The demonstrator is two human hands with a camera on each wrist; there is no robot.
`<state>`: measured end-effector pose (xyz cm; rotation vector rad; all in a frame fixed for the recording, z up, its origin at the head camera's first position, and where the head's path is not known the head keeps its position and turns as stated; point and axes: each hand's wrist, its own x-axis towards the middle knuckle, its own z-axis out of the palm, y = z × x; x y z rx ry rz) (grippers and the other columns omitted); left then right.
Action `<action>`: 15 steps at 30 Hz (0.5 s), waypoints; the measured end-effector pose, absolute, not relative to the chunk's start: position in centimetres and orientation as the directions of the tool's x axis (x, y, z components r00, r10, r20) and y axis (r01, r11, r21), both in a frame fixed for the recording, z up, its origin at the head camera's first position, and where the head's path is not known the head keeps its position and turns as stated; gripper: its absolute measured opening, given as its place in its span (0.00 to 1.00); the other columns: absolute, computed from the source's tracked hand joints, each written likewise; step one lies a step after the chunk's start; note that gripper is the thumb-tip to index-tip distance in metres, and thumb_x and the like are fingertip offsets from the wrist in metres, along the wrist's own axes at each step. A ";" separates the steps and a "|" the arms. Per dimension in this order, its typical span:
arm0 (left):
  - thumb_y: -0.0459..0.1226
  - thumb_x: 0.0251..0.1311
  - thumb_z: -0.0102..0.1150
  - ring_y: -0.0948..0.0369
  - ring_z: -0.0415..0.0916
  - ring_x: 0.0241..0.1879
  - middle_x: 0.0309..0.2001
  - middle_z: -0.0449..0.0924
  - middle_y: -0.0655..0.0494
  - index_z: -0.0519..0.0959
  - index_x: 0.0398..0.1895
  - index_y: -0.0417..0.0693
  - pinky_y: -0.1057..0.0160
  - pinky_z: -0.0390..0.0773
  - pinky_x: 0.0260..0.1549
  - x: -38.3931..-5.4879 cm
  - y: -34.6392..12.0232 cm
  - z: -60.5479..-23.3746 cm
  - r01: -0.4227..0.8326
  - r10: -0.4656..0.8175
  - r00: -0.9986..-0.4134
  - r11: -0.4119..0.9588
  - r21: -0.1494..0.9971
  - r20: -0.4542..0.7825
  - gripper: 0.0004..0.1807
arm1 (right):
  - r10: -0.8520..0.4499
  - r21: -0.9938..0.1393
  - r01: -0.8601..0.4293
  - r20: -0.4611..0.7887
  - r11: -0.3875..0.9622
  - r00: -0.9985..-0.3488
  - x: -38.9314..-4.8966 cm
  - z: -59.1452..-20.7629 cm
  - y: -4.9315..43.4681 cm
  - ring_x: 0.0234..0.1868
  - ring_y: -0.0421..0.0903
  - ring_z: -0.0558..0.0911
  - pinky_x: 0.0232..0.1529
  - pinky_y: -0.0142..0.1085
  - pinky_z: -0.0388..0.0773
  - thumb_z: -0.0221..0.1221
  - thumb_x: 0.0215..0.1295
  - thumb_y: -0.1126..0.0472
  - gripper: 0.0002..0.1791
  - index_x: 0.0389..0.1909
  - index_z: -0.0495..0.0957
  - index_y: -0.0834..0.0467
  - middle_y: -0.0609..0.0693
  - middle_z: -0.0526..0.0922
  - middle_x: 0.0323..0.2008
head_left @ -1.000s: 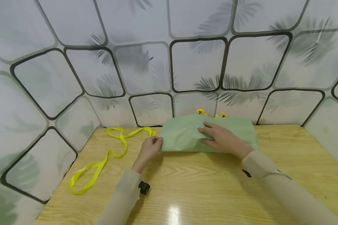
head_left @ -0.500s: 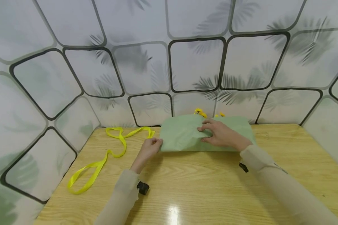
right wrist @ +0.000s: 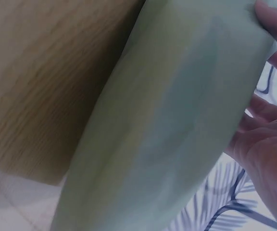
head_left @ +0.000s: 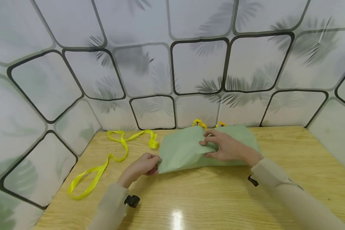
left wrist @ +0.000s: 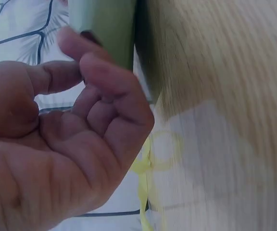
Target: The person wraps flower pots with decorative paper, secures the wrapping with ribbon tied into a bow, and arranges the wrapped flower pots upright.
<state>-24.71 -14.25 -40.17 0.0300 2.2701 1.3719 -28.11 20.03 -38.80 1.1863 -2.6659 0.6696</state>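
A pale green sheet of wrapping paper [head_left: 181,150] lies folded across the back middle of the table, with its near left corner drawn forward. My left hand [head_left: 141,166] pinches that corner between thumb and fingertips; in the left wrist view the other fingers curl into the palm. On top of the bundle, my right hand [head_left: 225,145] holds the paper with bent fingers, the thumb on the near side. Small yellow flowers [head_left: 199,123] poke out past the paper's far edge. Whatever else the paper covers is hidden.
A long yellow ribbon [head_left: 110,156] lies in loose loops on the left of the wooden table [head_left: 212,198]. Behind the table stands a patterned wall covering [head_left: 152,111], and another stretch of it closes off the left side.
My left hand has moved toward me and left, pulling the paper's corner along. The paper and flowers have shifted nearer. More ribbon shows by the paper. The right hand's fingers have bent more.
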 end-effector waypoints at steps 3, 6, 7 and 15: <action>0.43 0.76 0.45 0.64 0.70 0.23 0.22 0.72 0.57 0.75 0.32 0.44 0.67 0.72 0.25 -23.9 -15.1 -39.9 -0.236 0.301 -0.858 0.487 0.841 -0.415 0.16 | -0.678 -0.322 -0.752 0.328 0.575 -0.658 -27.1 -38.8 19.7 0.48 0.48 0.81 0.51 0.48 0.80 0.76 0.56 0.55 0.20 0.50 0.86 0.51 0.53 0.78 0.53; 0.49 0.79 0.46 0.64 0.72 0.23 0.24 0.73 0.57 0.77 0.37 0.42 0.67 0.74 0.26 -23.2 -15.7 -39.8 -0.236 0.323 -0.845 0.489 0.840 -0.425 0.20 | -0.679 -0.313 -0.753 0.327 0.579 -0.657 -26.0 -38.8 19.3 0.48 0.47 0.80 0.50 0.48 0.80 0.76 0.56 0.53 0.20 0.50 0.86 0.48 0.52 0.78 0.53; 0.50 0.79 0.46 0.64 0.72 0.23 0.24 0.73 0.57 0.77 0.38 0.42 0.67 0.74 0.26 -23.0 -15.8 -39.8 -0.231 0.331 -0.842 0.494 0.839 -0.426 0.21 | -0.680 -0.310 -0.755 0.328 0.579 -0.656 -25.6 -38.8 19.2 0.48 0.47 0.80 0.50 0.47 0.80 0.76 0.56 0.53 0.21 0.51 0.86 0.48 0.52 0.77 0.53; 0.51 0.81 0.42 0.65 0.56 0.13 0.13 0.61 0.60 0.67 0.24 0.47 0.68 0.60 0.14 -21.6 -16.4 -39.7 -0.145 0.385 -0.823 0.568 0.810 -0.417 0.26 | -0.694 -0.229 -0.791 0.383 0.568 -0.610 -23.2 -39.0 18.7 0.49 0.46 0.80 0.48 0.46 0.82 0.76 0.55 0.49 0.24 0.54 0.85 0.47 0.55 0.78 0.56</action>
